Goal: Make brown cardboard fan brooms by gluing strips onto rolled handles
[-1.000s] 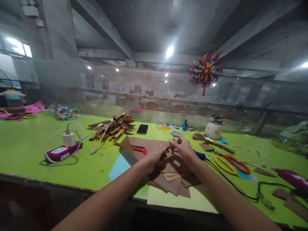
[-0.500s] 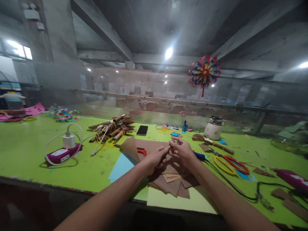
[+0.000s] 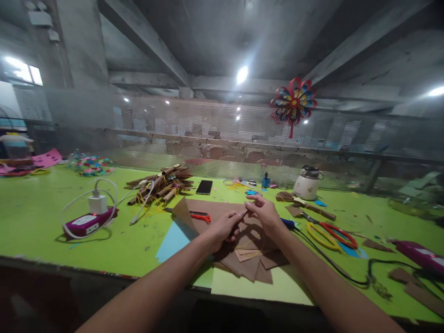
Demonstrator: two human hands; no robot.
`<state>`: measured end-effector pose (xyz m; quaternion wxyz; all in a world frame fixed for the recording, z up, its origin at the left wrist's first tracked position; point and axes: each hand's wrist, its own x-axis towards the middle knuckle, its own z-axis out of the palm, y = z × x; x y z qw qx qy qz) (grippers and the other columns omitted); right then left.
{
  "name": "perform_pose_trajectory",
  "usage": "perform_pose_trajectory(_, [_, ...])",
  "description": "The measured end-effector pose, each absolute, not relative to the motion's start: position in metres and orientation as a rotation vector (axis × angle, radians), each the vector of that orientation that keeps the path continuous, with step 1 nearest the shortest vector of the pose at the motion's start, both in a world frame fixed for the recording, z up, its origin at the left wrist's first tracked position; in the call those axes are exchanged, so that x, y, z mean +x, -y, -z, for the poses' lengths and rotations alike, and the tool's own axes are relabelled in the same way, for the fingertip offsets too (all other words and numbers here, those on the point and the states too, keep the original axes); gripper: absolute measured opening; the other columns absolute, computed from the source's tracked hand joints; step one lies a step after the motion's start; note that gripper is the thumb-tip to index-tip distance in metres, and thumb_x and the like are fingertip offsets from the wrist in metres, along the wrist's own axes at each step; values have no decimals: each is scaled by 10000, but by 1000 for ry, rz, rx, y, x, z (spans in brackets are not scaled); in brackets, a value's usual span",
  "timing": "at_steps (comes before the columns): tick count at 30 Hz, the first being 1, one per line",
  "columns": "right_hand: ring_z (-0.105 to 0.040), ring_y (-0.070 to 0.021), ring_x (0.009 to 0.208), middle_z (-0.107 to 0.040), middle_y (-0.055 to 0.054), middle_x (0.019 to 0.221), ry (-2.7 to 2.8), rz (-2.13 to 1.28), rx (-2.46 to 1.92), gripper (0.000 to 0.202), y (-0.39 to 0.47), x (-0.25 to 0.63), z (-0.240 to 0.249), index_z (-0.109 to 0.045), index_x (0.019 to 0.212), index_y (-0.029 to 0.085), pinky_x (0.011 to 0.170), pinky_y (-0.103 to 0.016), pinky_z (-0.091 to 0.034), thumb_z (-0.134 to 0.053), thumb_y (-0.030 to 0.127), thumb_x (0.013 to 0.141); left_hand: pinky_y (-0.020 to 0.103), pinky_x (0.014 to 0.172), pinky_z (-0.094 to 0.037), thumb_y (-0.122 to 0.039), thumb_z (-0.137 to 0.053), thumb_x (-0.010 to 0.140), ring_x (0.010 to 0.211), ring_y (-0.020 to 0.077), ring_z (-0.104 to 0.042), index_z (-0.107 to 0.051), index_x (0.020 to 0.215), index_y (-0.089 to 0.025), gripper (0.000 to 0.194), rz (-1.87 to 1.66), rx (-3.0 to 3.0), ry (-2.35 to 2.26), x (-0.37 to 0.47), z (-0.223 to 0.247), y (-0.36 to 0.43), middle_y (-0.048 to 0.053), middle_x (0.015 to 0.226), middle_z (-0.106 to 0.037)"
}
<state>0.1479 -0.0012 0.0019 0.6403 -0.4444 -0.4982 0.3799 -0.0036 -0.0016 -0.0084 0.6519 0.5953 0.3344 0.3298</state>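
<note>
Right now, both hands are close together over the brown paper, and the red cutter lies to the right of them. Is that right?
Not quite: the red cutter lies to the left of both hands, as the head view shows. The left hand and right hand are indeed close together over the brown paper.

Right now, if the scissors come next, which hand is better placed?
Probably the right hand: the scissors lie on its own side, beyond it, whereas the left hand would likely have to reach across it.
</note>
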Motion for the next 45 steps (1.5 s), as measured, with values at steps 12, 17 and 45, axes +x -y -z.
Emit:
perform_pose_trajectory(12, [-503,-90,432,-558,35,517,1169,-842,-1056,360,-3,155,-3,-621,789,134,447,-233,-431,-719,394,560,185,394,-151,-407,-492,811,391,51,-258,-507,800,-171,236,-749,1409,-759,-2,9,0,-61,474,-378])
perform_pose_trajectory(17, [-602,-135,564,-602,28,631,1140,-1023,-1014,494,6,148,-6,-552,1032,187,528,-263,-495,-737,315,593,174,392,-143,-459,-512,798,389,44,-266,-487,816,-184,277,-781,1368,-700,-2,9,0,-68,486,-370])
perform_pose_trajectory(45, [-599,-128,526,-604,42,602,1118,-1001,-1041,572,6,144,0,-500,1135,184,527,-263,-513,-715,220,606,162,393,-177,-320,-540,759,428,50,-336,-525,803,-169,158,-819,1378,-760,-1,10,-1,-42,532,-417])
